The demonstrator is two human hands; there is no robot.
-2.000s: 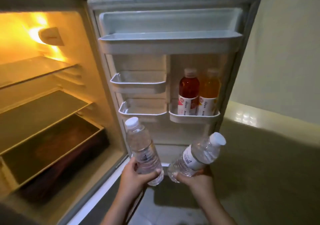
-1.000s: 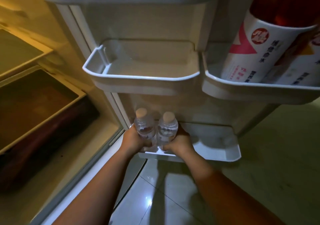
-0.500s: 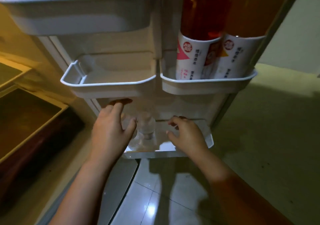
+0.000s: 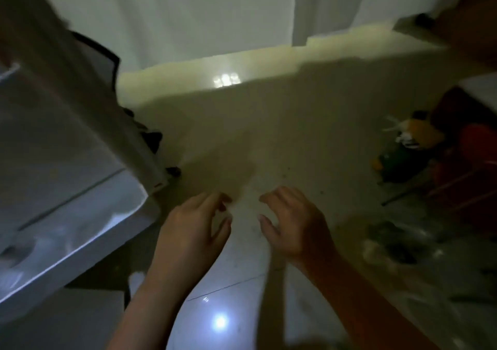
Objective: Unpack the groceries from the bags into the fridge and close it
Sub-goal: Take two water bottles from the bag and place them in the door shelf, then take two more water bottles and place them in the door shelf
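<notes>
The open fridge door (image 4: 67, 161) fills the left side, seen from its outer edge, with its bottom shelf (image 4: 80, 231) at lower left; no bottles show in this view. My left hand (image 4: 193, 228) and my right hand (image 4: 293, 223) hover side by side over the tiled floor, right of the door, both empty with fingers spread. At the right lie the groceries: a clear plastic bag (image 4: 398, 244) with dark green contents, and further back a pile of orange, green and red packages (image 4: 419, 147). The view is blurred.
Pale glossy floor tiles (image 4: 242, 296) stretch under my hands and reflect a ceiling light. A white wall (image 4: 201, 13) with a skirting band runs along the back. A brown wooden edge (image 4: 473, 13) shows at the top right.
My hands have left the two water bottles in the door's bottom shelf and pulled back empty. My view has swung right, from the door shelves to the floor and the bags.
</notes>
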